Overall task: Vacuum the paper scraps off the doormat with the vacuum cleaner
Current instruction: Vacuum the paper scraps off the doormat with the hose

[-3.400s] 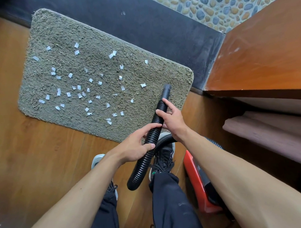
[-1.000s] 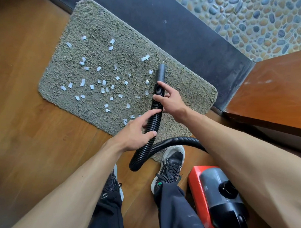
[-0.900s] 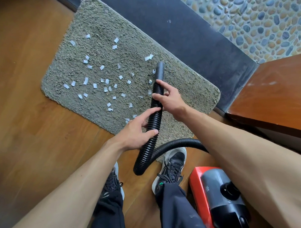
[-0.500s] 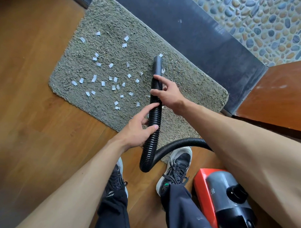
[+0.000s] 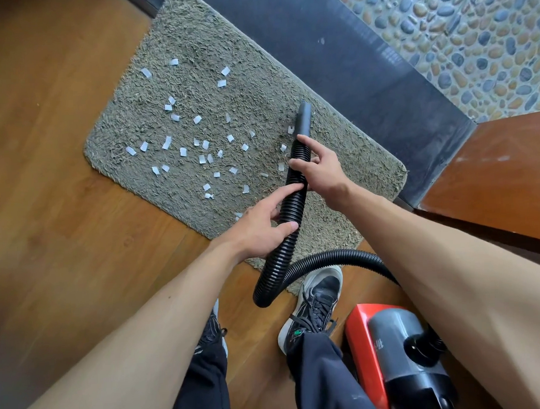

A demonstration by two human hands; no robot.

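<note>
**Operator:** Report the grip on the hose (image 5: 290,203).

**Checker:** The left hand (image 5: 257,226) is curled round the ribbed section, thumb on the near side and fingers wrapped behind. The right hand (image 5: 319,169) grips higher up, just behind the nozzle (image 5: 304,117), thumb across the front. Both grips match those of half a second ago.

**Operator:** Where is the nozzle?

**Checker:** Over the doormat (image 5: 258,91), near its far edge and toward the right end. Whether the tip touches the pile cannot be told. The scrap that lay at the tip half a second ago no longer shows there.

**Operator:** And the remaining paper scraps (image 5: 184,151)?

**Checker:** Scattered across the middle and left of the doormat, with a few just left of the hose.

**Operator:** Where is the vacuum cleaner (image 5: 399,352)?

**Checker:** On the wooden floor (image 5: 64,226), off the doormat's near right corner, beside the right shoe (image 5: 321,300). The hose loops back to it above that shoe.
</note>
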